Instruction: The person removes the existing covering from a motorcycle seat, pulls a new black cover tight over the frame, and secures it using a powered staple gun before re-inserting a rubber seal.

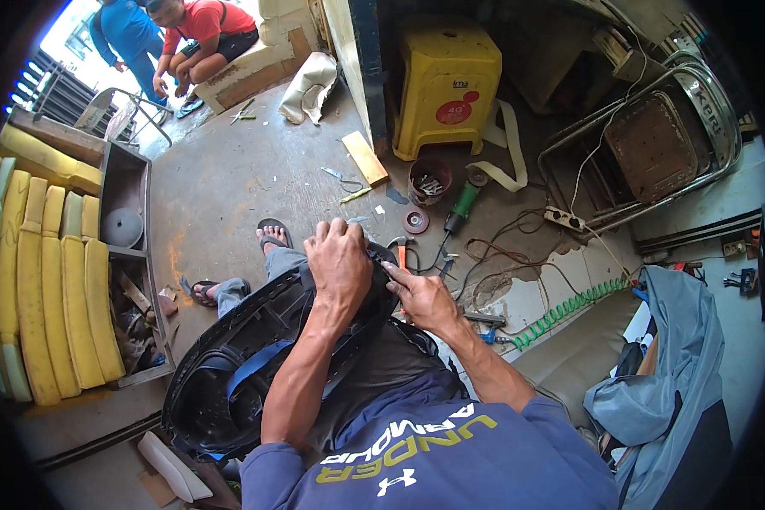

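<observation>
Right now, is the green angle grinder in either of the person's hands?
No, the green angle grinder lies on the floor, while the left hand and right hand are on the black seat base.

The left hand (340,259) covers the seat base's (229,374) far rim and its fingers' tips curl out of sight behind it, the two people (178,34) at eleven o'clock are cut off by the edge, and the small tub's (429,181) contents are too small to tell.
</observation>
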A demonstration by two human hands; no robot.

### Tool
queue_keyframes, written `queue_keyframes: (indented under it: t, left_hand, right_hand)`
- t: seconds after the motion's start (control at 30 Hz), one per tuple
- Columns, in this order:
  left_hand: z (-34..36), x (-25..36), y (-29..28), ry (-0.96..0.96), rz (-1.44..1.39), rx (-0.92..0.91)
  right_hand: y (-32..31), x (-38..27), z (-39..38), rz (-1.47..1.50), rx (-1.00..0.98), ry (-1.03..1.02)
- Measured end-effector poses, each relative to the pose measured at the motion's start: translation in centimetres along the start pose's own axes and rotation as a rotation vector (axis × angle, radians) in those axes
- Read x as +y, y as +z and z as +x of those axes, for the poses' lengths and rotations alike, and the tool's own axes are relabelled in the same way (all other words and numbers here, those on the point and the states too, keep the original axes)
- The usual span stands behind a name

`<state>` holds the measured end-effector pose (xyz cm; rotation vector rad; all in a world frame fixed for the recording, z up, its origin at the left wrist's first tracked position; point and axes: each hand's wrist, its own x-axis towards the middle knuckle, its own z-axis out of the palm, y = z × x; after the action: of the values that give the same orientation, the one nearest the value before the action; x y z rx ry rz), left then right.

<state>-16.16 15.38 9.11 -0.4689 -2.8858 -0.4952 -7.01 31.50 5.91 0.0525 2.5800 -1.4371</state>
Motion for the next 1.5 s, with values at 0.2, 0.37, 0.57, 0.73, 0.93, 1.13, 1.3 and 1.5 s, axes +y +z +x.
queue_keyframes:
  t: [0.2,0.37,0.57,0.73,0.93,1.13,1.3,1.5]
  left_hand:
    - [0.2,-1.1,-1.6,-0.007,-0.207,0.174]
    - [0.0,-1.0,-3.5,0.216,0.134,-0.438]
    - [2.2,-1.5,-3.5,0.136,0.072,-0.609]
    - [3.0,-1.9,-2.8,0.240,0.080,-0.584]
    - [3.7,-4.1,-2.4,0.412,-0.166,-0.614]
    - [3.6,-3.5,-1.2,0.417,-0.194,-0.607]
    - [2.0,-3.1,-0.5,0.358,-0.255,-0.447]
    - [0.7,-3.4,0.8,0.362,-0.246,-0.231]
  right_hand:
    - [0.2,-0.8,-1.2,0.037,0.010,0.071]
    - [0.1,-1.5,-0.7,0.151,-0.089,0.216]
    - [0.3,-1.9,-0.6,0.136,-0.081,0.243]
    - [0.1,-1.9,-0.6,0.132,-0.085,0.218]
    - [-0.1,-1.5,-0.4,0.236,-0.148,0.303]
    - [0.1,-1.1,-0.2,0.325,-0.181,0.361]
    - [0.4,-1.5,-1.6,0.331,-0.129,0.388]
    - [1.6,-2.2,-3.6,0.351,-0.095,0.467]
